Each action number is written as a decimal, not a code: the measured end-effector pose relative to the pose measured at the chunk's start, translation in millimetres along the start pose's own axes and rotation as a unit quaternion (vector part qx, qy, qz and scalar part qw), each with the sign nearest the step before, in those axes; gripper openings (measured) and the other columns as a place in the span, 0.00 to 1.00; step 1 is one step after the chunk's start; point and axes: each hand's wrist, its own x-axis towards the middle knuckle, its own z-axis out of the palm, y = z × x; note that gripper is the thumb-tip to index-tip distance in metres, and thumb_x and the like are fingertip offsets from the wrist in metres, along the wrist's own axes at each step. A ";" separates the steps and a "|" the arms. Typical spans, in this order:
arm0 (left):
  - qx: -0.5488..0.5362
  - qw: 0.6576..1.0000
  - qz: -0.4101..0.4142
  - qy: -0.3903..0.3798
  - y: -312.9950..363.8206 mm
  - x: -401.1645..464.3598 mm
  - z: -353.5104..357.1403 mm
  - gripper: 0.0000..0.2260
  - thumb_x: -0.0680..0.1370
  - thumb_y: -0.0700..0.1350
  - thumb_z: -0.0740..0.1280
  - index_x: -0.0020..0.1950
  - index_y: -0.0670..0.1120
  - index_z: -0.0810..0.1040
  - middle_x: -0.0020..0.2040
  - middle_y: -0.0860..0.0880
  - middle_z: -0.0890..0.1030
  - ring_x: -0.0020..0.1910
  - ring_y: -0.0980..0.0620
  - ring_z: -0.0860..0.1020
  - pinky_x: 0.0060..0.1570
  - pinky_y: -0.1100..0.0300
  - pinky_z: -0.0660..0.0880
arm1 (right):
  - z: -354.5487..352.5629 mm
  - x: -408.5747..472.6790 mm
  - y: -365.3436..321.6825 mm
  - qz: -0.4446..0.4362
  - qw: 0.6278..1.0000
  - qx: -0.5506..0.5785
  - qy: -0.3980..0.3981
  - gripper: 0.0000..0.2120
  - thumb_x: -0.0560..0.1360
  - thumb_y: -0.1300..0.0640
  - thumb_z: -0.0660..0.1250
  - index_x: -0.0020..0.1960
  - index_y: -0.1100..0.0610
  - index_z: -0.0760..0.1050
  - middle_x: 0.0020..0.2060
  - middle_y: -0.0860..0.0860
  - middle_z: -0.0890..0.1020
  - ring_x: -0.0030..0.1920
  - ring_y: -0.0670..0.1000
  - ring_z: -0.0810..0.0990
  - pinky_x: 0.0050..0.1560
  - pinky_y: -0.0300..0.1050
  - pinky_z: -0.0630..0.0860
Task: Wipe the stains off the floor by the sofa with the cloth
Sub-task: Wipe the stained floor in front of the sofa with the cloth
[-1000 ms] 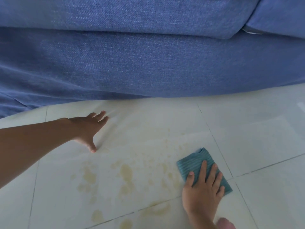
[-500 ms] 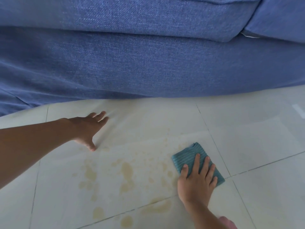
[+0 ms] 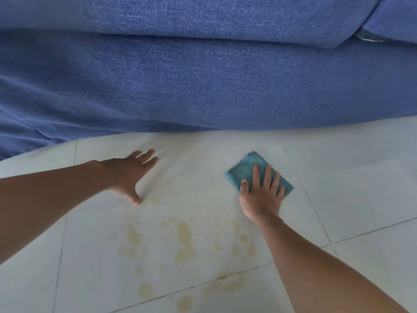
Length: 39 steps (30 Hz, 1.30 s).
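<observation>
Since a second ago, the right hand (image 3: pixel 261 195) has pushed the cloth (image 3: pixel 247 169) away from the person, toward the sofa (image 3: pixel 203 82), so both now sit farther up the floor (image 3: pixel 361 181) and beyond the main cluster of stains (image 3: pixel 184 241). The left hand (image 3: pixel 129 173) has stayed planted in the same spot.

That right hand lies flat on the cloth, fingers spread and pressing down rather than gripping it. The left hand is open too, palm down on bare tile, fingers apart, holding nothing; it appears to brace the body.

Most of the job looks undone. Yellowish-brown blotches and speckles spread across the tile between the two arms and continue nearer the person, some crossing a grout line. The cloth rests at the far right edge of this patch, near the sofa's base but not touching it. Tile around the cloth looks paler and cleaner, though faint marks may remain; glare makes that hard to judge.

The cloth is teal, small, folded to a rough square and ribbed in fine stripes, soft enough to follow the floor. Large, smooth, glossy off-white tiles with thin dark grout lines make up the floor. Coarse woven blue fabric covers the sofa, its cushion bulging over the base.
</observation>
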 end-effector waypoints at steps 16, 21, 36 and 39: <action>0.006 1.000 -0.008 -0.003 1.1 2.8 1.0 0.58 0.68 0.58 0.76 0.79 0.50 0.34 0.79 0.52 0.30 0.79 0.49 0.37 0.69 0.50 0.66 | 15.1 -68.0 33.5 -0.059 0.998 -0.012 0.020 0.33 0.79 0.37 0.38 0.81 0.43 0.35 0.82 0.47 0.37 0.81 0.52 0.36 0.80 0.57 0.39; 0.011 1.000 -0.010 -0.008 2.4 3.5 0.1 0.58 0.68 0.58 0.76 0.79 0.50 0.34 0.79 0.52 0.30 0.79 0.48 0.37 0.68 0.50 0.67 | 22.4 -126.0 64.7 -0.050 0.998 -0.008 0.021 0.32 0.78 0.36 0.38 0.80 0.41 0.36 0.82 0.47 0.41 0.82 0.53 0.40 0.80 0.57 0.41; 0.035 0.999 -0.014 -0.022 5.8 6.8 -2.8 0.58 0.68 0.57 0.76 0.79 0.47 0.34 0.79 0.49 0.31 0.79 0.45 0.39 0.70 0.46 0.67 | 25.9 -182.0 78.4 -0.345 0.935 -0.085 -0.007 0.38 0.67 0.40 0.65 0.76 0.48 0.68 0.76 0.56 0.70 0.76 0.60 0.63 0.70 0.60 0.60; 0.043 0.999 -0.014 -0.019 5.3 6.1 -2.6 0.58 0.68 0.58 0.76 0.80 0.48 0.34 0.79 0.49 0.31 0.79 0.45 0.39 0.69 0.46 0.68 | 33.5 -188.4 67.1 -0.417 0.904 -0.091 -0.019 0.40 0.65 0.38 0.67 0.77 0.46 0.67 0.76 0.54 0.69 0.76 0.59 0.64 0.69 0.61 0.62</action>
